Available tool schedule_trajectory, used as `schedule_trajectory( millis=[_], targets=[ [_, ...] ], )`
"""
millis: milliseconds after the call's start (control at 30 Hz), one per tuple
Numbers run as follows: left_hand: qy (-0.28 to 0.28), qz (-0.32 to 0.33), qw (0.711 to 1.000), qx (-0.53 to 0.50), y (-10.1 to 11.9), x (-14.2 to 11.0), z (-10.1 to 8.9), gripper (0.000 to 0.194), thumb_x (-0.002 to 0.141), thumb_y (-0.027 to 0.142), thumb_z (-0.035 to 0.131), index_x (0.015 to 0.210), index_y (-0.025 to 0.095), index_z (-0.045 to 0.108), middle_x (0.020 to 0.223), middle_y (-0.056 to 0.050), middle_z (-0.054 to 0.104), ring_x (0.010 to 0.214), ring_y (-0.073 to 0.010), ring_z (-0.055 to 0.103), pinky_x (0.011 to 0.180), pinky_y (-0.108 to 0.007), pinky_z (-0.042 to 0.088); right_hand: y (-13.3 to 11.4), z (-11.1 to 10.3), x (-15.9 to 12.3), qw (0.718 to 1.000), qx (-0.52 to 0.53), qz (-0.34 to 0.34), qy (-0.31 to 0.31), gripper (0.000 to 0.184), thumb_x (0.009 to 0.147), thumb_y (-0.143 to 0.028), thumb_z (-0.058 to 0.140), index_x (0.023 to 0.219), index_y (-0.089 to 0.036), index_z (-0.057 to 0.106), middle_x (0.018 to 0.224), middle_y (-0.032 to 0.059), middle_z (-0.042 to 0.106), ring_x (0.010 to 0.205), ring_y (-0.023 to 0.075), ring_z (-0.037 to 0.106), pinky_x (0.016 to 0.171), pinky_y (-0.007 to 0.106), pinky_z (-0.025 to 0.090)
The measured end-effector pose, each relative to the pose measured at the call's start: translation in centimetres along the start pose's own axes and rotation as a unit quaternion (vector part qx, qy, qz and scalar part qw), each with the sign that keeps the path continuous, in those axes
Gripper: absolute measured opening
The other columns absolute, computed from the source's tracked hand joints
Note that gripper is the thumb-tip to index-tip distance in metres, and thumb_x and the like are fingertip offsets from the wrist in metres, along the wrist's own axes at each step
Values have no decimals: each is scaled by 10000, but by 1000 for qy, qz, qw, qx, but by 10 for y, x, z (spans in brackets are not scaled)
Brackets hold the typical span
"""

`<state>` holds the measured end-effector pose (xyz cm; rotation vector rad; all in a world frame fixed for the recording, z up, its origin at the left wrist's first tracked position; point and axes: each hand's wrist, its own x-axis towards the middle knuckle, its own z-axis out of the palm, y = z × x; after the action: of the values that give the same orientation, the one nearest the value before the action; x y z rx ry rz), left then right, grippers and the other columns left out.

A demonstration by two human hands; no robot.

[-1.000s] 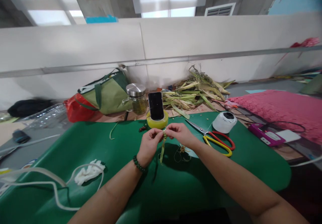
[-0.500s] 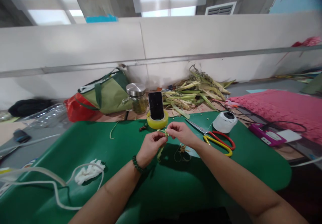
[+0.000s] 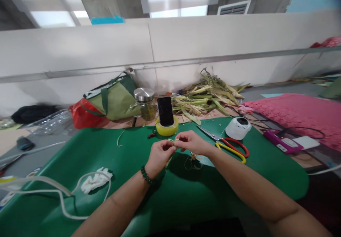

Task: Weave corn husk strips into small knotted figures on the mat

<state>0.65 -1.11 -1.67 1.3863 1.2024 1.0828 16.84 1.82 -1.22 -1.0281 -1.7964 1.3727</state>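
Above the green mat (image 3: 112, 166), my left hand (image 3: 159, 156) and my right hand (image 3: 189, 142) meet fingertip to fingertip. Both pinch a thin green leaf strip (image 3: 173, 142) between them; most of the strip is hidden under my fingers. A small knotted leaf piece with a thread loop (image 3: 193, 159) lies on the mat just under my right wrist. My left wrist wears a dark bead bracelet (image 3: 146, 175).
Red-and-yellow scissors (image 3: 231, 147) and a white spool (image 3: 238, 127) lie right of my hands. A phone (image 3: 165, 111) stands in a yellow tape roll, beside a glass jar (image 3: 144, 104), a green bag (image 3: 112, 98) and a heap of leaves (image 3: 207, 97). White tubing (image 3: 58, 194) sits left.
The hanging end of the leaf strip has been drawn up into my fingers, and both hands have dropped slightly and closed together.
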Motion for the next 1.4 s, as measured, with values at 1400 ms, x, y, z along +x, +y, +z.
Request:
schedule_trajectory(
  millis=[1400],
  targets=[
    [-112,-132,973,-152,3,5,-3,428,533,279,842,848,136,589,737,-44,689,643,-128,632,605,-230,454,-6,-20,2,994,68,63,-54,338,688,-468,697,749,-151,597,598,-44,552,548,76,515,522,202,426]
  ],
)
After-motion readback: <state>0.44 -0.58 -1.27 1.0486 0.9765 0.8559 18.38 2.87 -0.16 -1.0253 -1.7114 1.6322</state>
